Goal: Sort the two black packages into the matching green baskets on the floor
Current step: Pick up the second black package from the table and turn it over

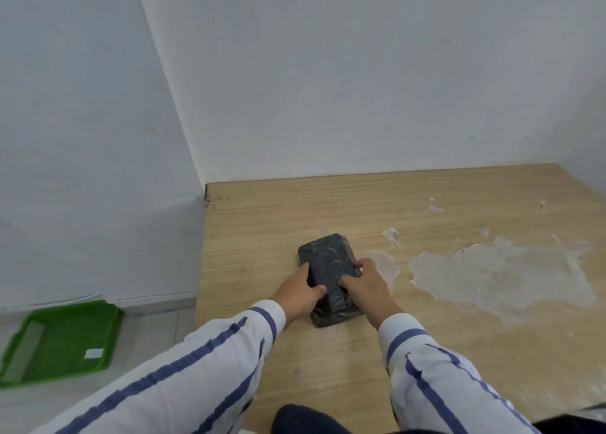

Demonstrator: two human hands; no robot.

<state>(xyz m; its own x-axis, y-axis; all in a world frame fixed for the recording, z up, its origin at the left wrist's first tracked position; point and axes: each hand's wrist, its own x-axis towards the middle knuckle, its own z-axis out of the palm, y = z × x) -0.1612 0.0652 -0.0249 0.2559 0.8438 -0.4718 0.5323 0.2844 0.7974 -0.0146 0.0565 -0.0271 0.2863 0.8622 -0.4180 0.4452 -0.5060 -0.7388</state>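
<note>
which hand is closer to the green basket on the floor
Left. The left hand grips the near left edge of the black package on the table, on the side facing the green basket; the right hand grips its right edge, farther away.

You see a black rectangular package [328,276] wrapped in glossy, creased plastic film on a matt wood-grain tabletop [360,210], its veneer peeled to rough pale patches. The green plastic basket [62,345] looks smooth, your striped sleeves soft cloth.

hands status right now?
Left hand: closed on the black package, left edge.
Right hand: closed on the same package, right edge.
</note>
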